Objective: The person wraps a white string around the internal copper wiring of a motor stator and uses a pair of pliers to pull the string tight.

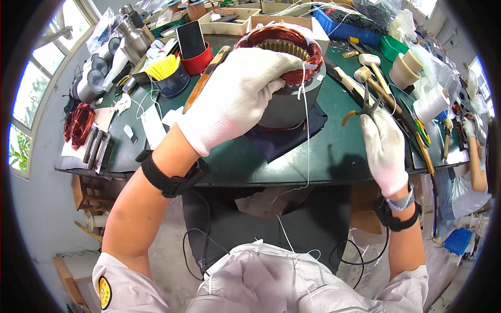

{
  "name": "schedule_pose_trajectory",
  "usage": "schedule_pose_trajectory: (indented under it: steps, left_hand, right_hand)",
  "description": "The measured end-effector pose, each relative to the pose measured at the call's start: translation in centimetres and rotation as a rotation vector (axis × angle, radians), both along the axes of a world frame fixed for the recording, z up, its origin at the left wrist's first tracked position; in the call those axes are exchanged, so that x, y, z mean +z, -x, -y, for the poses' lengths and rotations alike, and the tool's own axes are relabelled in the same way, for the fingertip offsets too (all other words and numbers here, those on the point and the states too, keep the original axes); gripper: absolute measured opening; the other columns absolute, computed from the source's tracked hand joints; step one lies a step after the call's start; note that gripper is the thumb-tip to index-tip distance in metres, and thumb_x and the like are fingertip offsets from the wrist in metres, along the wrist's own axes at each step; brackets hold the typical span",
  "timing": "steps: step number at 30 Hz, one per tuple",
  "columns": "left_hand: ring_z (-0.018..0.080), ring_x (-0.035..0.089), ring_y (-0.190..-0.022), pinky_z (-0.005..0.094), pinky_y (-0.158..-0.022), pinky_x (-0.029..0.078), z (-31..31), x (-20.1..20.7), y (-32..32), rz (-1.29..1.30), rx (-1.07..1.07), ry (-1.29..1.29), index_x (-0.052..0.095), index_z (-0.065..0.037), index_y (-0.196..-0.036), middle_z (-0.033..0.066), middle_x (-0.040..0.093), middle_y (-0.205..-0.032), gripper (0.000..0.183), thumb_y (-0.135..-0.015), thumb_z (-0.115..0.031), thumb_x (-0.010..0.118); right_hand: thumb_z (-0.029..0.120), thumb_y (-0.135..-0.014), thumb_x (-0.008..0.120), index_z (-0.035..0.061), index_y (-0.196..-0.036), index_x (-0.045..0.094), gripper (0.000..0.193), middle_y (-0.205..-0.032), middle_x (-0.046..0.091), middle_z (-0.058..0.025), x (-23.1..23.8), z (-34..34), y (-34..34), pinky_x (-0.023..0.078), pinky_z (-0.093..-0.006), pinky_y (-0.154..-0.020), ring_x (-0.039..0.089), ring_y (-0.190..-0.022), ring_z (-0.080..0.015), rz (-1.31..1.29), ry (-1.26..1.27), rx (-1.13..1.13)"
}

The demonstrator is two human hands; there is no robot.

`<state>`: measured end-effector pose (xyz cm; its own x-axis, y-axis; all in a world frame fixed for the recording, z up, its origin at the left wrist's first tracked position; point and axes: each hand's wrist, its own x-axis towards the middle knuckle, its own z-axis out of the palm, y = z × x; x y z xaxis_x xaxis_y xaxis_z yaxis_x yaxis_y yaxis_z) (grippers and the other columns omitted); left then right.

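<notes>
A motor stator [284, 107] stands on a dark cloth [271, 143], its copper winding [313, 52] ringing the top. My left hand [245, 83], in a white glove, is closed over the stator's near left rim. Its fingertips meet a white cord [307, 125], which hangs down the stator's front past the table edge; the inside of the grip is hidden. At the right, my gloved right hand [383, 138] closes over small pliers with orange handles [368, 108]. Their jaws point away from me, and one handle is mostly under the fingers.
Mallets [369, 61] and long-handled tools lie beyond my right hand, beside a white thread spool [432, 104]. Left of the stator are a wooden-handled tool [198, 86], a red tub [198, 63] and a dark cup of yellow strips [172, 81]. Another person's arm [476, 167] shows at far right.
</notes>
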<state>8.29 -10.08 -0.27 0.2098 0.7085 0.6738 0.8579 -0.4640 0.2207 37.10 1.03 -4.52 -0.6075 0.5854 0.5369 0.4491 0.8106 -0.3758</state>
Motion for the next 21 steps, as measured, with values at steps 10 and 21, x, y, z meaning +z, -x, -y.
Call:
schedule_pose_trajectory:
  steps: [10, 21]
  left_hand:
    - [0.0365, 0.068, -0.111, 0.0407, -0.099, 0.054, -0.5, 0.3, -0.4, 0.035, -0.051, 0.015, 0.069, -0.003, -0.129, 0.0163, 0.071, -0.117, 0.038, -0.092, 0.005, 0.066]
    - [0.0344, 0.07, -0.111, 0.0391, -0.1, 0.055, -0.5, -0.2, -0.4, 0.073, -0.034, 0.008, 0.069, -0.003, -0.129, 0.0159, 0.072, -0.118, 0.041, -0.09, 0.009, 0.065]
  right_hand:
    - [0.012, -0.087, 0.074, 0.0008, -0.082, 0.063, 0.016, -0.091, 0.062, -0.0145, 2.7, 4.2, 5.1, 0.053, -0.0435, -0.072, 0.064, -0.086, -0.0348, 0.019, 0.012, 0.077]
    - [0.024, -0.089, 0.073, 0.0102, -0.084, 0.065, 0.016, -0.086, 0.06, -0.0072, 2.2, 4.7, 6.7, 0.056, -0.0378, -0.066, 0.066, -0.085, -0.025, 0.267, -0.355, -0.168]
